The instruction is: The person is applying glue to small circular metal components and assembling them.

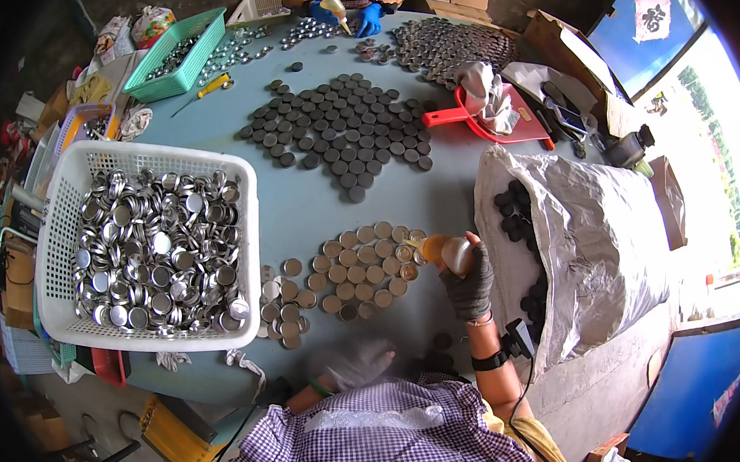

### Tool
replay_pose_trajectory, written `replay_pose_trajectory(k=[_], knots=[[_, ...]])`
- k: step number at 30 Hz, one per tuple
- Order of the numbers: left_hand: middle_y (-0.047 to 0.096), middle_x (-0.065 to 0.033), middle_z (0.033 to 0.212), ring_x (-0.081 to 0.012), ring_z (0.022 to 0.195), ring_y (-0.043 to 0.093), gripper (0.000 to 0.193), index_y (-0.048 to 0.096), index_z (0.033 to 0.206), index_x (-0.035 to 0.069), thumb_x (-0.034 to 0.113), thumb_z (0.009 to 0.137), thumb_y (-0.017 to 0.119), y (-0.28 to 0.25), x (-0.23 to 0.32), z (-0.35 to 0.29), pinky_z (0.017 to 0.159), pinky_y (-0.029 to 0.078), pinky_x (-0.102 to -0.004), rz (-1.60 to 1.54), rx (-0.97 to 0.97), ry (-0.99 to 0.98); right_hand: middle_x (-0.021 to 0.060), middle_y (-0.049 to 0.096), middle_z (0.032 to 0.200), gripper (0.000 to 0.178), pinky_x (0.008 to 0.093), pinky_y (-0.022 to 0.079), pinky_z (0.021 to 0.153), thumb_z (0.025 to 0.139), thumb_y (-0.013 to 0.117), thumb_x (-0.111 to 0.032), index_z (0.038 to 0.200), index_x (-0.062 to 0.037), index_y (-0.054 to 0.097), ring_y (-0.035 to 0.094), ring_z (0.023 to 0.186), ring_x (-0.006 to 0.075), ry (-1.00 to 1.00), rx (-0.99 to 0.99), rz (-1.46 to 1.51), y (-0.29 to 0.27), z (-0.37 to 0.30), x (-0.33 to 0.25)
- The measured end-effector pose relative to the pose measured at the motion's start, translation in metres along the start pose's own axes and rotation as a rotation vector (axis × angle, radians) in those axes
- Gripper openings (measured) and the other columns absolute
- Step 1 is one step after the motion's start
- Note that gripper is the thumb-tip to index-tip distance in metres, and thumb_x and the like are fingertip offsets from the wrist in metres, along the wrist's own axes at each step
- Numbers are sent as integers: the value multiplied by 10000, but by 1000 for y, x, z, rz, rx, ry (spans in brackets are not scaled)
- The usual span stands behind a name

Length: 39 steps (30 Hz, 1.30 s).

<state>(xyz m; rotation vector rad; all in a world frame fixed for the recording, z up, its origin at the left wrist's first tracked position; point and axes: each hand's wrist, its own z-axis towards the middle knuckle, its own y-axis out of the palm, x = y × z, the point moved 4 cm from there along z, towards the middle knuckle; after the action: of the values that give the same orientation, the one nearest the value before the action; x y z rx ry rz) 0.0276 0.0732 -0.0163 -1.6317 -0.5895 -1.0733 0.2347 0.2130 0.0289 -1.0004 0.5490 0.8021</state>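
Observation:
In my right hand (468, 282), wearing a dark grey fingerless glove, is a squeeze bottle (448, 253) of amber liquid. It lies tilted, its nozzle pointing left over the right edge of a group of flat metal caps (357, 274). A few caps there have a shiny wet look. Low at the table's front edge is my left hand (357, 367), smeared by motion, so its fingers cannot be read. More metal caps (289, 314) lie heaped just beyond it. Dark discs (441, 342) sit near the edge between my hands, partly in shadow.
A white basket (248, 238) of metal caps stands left; a white sack (595, 243) of black discs lies right. Dark round pieces (343, 131) cover the middle. Beyond are a red dustpan (448, 117), a green basket (145, 90), a screwdriver (213, 86) and a co-worker's blue-gloved hands (369, 19).

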Motion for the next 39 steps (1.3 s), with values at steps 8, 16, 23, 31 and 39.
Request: replay_pose_trajectory(k=[8,16,23,31,39], knots=[[680,-134,851,-320,752,660,247,682,991,69,268,846,677,1,-2,-1,670,529,-407,66,36,5,127,604,1057,672,364,491,872,655,822,-136,1246,-42,517,607,973,278,9,-36,-7,7,2,-2],[680,-136,857,-325,763,659,262,679,990,61,281,848,675,3,-5,-1,679,529,-413,80,25,14,135,609,1081,650,369,485,889,671,798,-111,1253,-44,517,609,991,286,-47,-17,2,13,11,-4],[680,-143,875,-329,781,660,256,675,1002,58,272,860,666,1,-2,0,685,529,-411,-3,32,22,126,609,1048,647,363,488,869,674,800,-118,1251,-44,518,610,962,275,-1,-14,29,11,17,5],[680,-147,871,-331,775,661,245,673,1006,54,250,858,668,-1,3,1,684,529,-410,-25,32,37,123,609,1051,671,368,492,857,658,823,-132,1251,-45,521,608,951,270,-24,37,-29,2,7,8],[679,-139,847,-322,747,661,243,680,981,57,257,842,684,-1,2,-1,661,530,-405,23,46,14,132,608,1079,676,370,491,882,657,818,-126,1258,-46,519,609,989,281,16,-15,-23,2,1,0]])
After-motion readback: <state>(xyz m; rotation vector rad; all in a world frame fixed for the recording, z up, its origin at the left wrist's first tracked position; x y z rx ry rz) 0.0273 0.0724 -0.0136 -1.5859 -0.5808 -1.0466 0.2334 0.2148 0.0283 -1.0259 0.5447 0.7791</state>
